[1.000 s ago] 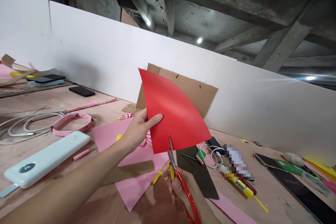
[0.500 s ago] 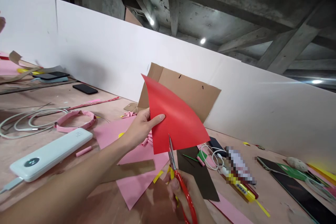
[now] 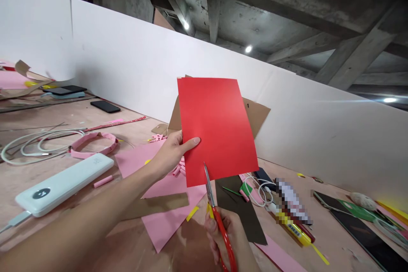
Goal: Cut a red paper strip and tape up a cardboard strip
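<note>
A sheet of red paper (image 3: 219,123) is held up above the table, nearly flat towards me. My left hand (image 3: 174,151) is closed on its left edge, thumb on the front and the other fingers hidden behind. My right hand (image 3: 228,233) grips red-handled scissors (image 3: 209,191), with a bit of yellow showing beside the fingers. The blades overlap the paper's lower edge, left of its middle, and point upward. Below lie pink paper sheets (image 3: 168,225) and a dark brown sheet (image 3: 239,208).
A white power bank (image 3: 63,185) and a pink ring-shaped band (image 3: 94,144) lie at left, near coiled white cable (image 3: 24,153). A brown cardboard piece (image 3: 259,114) leans against the white partition (image 3: 137,59). A yellow tube (image 3: 296,229) and a dark tablet-like slab (image 3: 369,238) lie at right.
The red paper was curled, its upper right corner bent out of sight; now it stands flat with that corner up. The scissor blades have drawn closer together at its lower edge.
</note>
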Demonstrator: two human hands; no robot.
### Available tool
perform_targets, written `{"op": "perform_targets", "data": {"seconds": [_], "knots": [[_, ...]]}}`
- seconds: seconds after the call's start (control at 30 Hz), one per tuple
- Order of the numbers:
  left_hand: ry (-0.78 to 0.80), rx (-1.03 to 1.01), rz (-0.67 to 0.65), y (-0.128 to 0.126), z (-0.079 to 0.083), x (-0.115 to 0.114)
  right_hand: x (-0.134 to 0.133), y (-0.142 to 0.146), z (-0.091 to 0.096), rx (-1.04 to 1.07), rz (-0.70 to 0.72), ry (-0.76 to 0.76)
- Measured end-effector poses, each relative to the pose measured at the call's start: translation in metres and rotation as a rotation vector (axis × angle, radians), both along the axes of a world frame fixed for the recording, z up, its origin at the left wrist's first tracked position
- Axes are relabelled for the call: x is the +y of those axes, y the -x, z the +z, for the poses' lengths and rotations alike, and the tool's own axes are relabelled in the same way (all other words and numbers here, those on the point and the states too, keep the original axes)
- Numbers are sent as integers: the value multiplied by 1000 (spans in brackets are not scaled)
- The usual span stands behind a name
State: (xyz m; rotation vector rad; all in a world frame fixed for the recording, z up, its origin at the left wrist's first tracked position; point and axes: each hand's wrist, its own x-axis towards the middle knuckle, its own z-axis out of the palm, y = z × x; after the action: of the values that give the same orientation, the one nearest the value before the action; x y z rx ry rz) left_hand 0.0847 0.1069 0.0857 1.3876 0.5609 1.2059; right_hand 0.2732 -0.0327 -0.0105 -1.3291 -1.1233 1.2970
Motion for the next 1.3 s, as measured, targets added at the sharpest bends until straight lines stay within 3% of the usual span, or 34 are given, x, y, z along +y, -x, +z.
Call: {"op": "perform_targets", "data": {"seconds": [0.4, 0.87, 1.3], "knots": [[-10, 192, -77, 0, -6, -6, -1, 3, 3, 20, 33, 28], [-26, 242, -68, 0, 1, -13, -2, 5, 0, 9, 24, 2], [-78, 267, -106, -5, -8, -9, 4, 1, -13, -1, 125, -61]]}}
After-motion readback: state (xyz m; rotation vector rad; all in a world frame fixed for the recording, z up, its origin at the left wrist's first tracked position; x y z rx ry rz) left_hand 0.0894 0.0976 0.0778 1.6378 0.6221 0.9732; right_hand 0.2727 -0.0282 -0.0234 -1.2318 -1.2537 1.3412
